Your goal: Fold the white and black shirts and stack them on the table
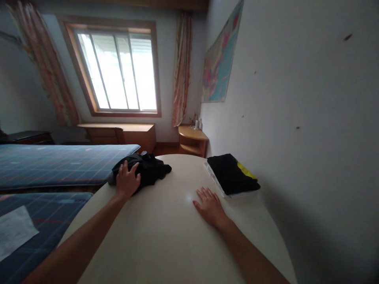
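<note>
My left hand rests on a crumpled black garment at the far left part of the white table. Its fingers are spread over the cloth, and part of the garment is hidden beneath them. My right hand lies on the tabletop with its fingers apart and nothing in it. Just beyond and to the right of it sits a stack of folded clothes: black with a yellow patch on top, white underneath.
Along the right runs a white wall with a map. Two plaid mattresses lie to the left, a paper sheet on the nearer one. A wooden desk and a corner shelf stand beyond the table.
</note>
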Action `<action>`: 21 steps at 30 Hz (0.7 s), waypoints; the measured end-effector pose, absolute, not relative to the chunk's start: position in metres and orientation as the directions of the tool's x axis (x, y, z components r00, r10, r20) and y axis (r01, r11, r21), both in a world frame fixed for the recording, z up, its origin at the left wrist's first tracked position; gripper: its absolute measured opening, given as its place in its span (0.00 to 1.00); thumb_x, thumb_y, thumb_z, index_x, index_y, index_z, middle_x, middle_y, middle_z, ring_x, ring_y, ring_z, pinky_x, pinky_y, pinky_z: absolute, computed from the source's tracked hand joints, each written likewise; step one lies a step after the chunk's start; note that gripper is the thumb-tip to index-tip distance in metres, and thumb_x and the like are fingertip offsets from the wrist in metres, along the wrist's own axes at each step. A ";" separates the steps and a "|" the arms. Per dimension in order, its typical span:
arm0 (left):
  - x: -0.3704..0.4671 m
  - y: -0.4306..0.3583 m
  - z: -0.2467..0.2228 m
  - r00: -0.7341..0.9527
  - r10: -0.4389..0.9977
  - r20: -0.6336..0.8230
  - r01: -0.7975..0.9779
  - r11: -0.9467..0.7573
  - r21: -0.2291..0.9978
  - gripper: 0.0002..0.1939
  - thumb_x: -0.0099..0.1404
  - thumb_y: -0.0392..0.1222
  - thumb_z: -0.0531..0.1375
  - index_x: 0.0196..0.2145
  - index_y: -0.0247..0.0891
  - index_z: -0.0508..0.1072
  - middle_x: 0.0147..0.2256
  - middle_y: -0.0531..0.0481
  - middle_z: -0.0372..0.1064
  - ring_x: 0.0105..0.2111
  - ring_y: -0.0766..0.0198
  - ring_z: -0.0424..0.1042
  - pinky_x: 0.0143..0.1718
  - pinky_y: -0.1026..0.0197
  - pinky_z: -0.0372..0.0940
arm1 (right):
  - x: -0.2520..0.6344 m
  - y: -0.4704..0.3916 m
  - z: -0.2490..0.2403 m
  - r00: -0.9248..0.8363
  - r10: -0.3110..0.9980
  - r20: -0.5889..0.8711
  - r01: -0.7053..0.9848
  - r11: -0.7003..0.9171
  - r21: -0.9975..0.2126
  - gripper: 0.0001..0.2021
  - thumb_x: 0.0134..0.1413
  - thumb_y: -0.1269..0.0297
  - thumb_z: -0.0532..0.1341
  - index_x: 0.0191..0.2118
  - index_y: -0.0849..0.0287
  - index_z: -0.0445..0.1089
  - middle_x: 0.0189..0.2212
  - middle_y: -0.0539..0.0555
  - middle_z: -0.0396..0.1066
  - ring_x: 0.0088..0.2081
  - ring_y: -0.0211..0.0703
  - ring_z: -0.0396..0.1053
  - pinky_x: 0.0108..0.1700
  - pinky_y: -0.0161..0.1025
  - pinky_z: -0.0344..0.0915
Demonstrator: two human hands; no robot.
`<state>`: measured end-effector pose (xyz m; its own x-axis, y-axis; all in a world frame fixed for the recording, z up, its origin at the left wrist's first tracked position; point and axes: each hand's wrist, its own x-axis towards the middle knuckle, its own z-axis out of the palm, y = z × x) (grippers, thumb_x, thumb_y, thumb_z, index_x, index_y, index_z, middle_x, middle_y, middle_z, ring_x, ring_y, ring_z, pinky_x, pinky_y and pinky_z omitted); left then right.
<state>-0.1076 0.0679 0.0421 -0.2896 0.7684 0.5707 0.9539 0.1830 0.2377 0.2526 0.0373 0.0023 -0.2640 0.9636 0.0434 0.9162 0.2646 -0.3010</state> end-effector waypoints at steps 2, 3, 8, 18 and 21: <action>-0.127 0.078 0.048 -0.374 0.769 0.518 0.917 0.223 0.331 0.24 0.64 0.40 0.58 0.59 0.37 0.70 0.60 0.32 0.62 0.62 0.36 0.58 0.57 0.38 0.58 | 0.253 0.037 0.002 -0.265 0.963 0.040 0.915 0.265 -0.305 0.32 0.64 0.47 0.49 0.69 0.58 0.56 0.70 0.58 0.48 0.71 0.54 0.41 0.69 0.53 0.36; -0.133 0.080 0.048 -0.386 0.774 0.502 0.908 0.223 0.355 0.22 0.64 0.39 0.58 0.55 0.35 0.73 0.54 0.32 0.68 0.58 0.37 0.64 0.55 0.39 0.61 | 0.253 0.037 0.002 -0.264 0.964 0.039 0.915 0.263 -0.306 0.32 0.64 0.47 0.49 0.69 0.58 0.56 0.70 0.58 0.48 0.71 0.54 0.41 0.69 0.53 0.36; -0.130 0.078 0.046 -0.368 0.732 0.574 0.898 0.120 0.422 0.15 0.67 0.35 0.50 0.44 0.36 0.75 0.45 0.39 0.73 0.45 0.49 0.73 0.49 0.49 0.67 | 0.253 0.038 0.002 -0.265 0.963 0.049 0.911 0.267 -0.314 0.32 0.64 0.47 0.49 0.69 0.57 0.57 0.70 0.58 0.48 0.71 0.55 0.42 0.69 0.54 0.36; -0.001 0.026 0.074 -0.037 0.556 0.830 0.687 -0.589 0.426 0.09 0.72 0.38 0.52 0.42 0.40 0.72 0.42 0.47 0.70 0.43 0.60 0.71 0.49 0.58 0.66 | 0.257 0.037 -0.002 -0.328 0.921 0.211 0.805 0.389 -0.448 0.35 0.61 0.47 0.56 0.69 0.55 0.53 0.68 0.61 0.54 0.69 0.58 0.49 0.67 0.63 0.41; 0.042 -0.002 0.069 0.162 0.654 0.739 0.556 -0.679 0.479 0.10 0.71 0.35 0.53 0.43 0.42 0.73 0.42 0.49 0.71 0.42 0.62 0.72 0.46 0.61 0.67 | 0.265 0.033 0.006 -0.454 0.801 0.391 0.610 0.599 -0.518 0.45 0.54 0.47 0.64 0.71 0.55 0.45 0.69 0.63 0.51 0.68 0.57 0.50 0.67 0.61 0.46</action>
<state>0.0417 -0.0021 0.0686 0.1616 0.6539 0.7392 0.5564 -0.6790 0.4790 0.2647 0.0328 0.0058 -0.4539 0.8007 0.3911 0.6104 0.5991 -0.5181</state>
